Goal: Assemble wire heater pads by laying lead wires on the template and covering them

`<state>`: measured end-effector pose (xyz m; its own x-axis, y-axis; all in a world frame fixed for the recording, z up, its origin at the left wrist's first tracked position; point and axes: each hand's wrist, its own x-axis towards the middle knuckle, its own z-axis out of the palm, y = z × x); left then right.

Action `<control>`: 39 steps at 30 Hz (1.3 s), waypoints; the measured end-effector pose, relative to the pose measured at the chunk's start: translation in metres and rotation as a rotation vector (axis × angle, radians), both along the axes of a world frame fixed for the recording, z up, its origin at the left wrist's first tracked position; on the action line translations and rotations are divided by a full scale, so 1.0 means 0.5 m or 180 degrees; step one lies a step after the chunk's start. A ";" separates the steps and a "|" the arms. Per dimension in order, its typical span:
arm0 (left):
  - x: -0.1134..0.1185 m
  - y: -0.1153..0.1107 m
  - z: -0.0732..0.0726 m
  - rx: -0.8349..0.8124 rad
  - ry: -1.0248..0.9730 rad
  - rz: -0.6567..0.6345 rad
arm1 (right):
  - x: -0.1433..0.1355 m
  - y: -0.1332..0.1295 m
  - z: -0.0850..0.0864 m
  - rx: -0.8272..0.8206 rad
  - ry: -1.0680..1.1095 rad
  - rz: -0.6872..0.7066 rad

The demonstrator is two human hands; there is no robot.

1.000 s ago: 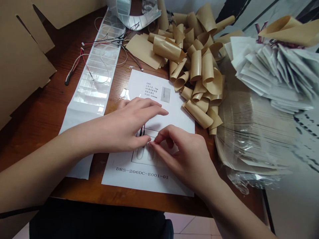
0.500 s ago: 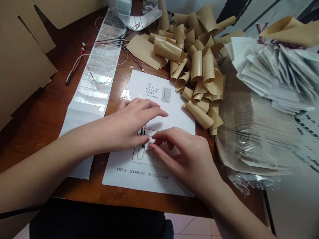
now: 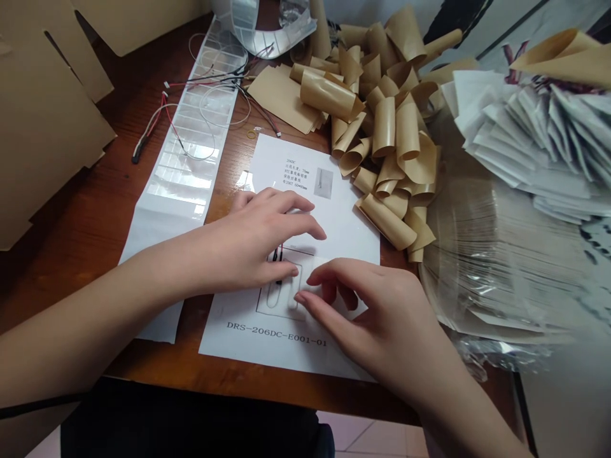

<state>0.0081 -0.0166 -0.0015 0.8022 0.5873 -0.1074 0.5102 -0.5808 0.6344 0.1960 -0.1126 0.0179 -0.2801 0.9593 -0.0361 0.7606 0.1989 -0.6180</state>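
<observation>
Reference: the printed sheet [image 3: 351,210].

Black-and-red leads [image 3: 280,256] lie on the lower half of the sheet, over the left part of its line drawing; partly hidden by the left thumb. Left hand [image 3: 267,235]: palm down above the sheet's left half, fingers extended and spread, thumb lying across the leads; cannot tell whether it presses on them. Right hand [image 3: 377,312]: over the sheet's lower right, index and thumb curved toward each other with a gap between the tips; no object seen between them.

Sheet lies on a wooden table [image 3: 95,203], lettering "DRS-206DC-E001-01" near its lower edge. Left of the sheet: strip of labels [image 3: 191,146], with loose wires [image 3: 136,154] at and across its upper part. Beyond the sheet's top edge: flat brown papers [image 3: 281,95]. To its upper right: heap of curled brown papers [image 3: 384,127]. Farther right of it: plastic-wrapped stack [image 3: 506,267], with a bundle of white pieces [image 3: 529,133] above. Far left of the sheet: cardboard [image 3: 48,146].
</observation>
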 end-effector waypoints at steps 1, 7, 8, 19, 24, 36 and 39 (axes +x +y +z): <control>0.001 0.000 -0.001 0.0009 -0.0004 0.0007 | 0.000 0.000 0.001 -0.0079 -0.0005 0.0008; 0.003 0.000 -0.007 0.0065 -0.0037 0.0046 | -0.004 -0.004 0.005 -0.0340 -0.0083 0.0130; 0.003 0.000 -0.007 0.0068 -0.0036 0.0046 | -0.004 -0.005 0.004 -0.0352 -0.0104 0.0143; 0.002 0.001 -0.009 0.0031 -0.0054 0.0057 | -0.004 -0.009 -0.002 -0.0476 -0.0149 0.0113; 0.002 0.002 -0.007 -0.0016 0.0005 0.0060 | -0.005 -0.016 -0.005 -0.0310 -0.0079 0.0206; 0.001 0.001 -0.008 0.0013 -0.0056 0.0061 | -0.013 -0.013 0.002 -0.0651 -0.0236 0.0228; 0.002 0.001 -0.007 -0.0002 -0.0052 0.0067 | -0.014 -0.010 0.001 -0.0756 -0.0047 0.0042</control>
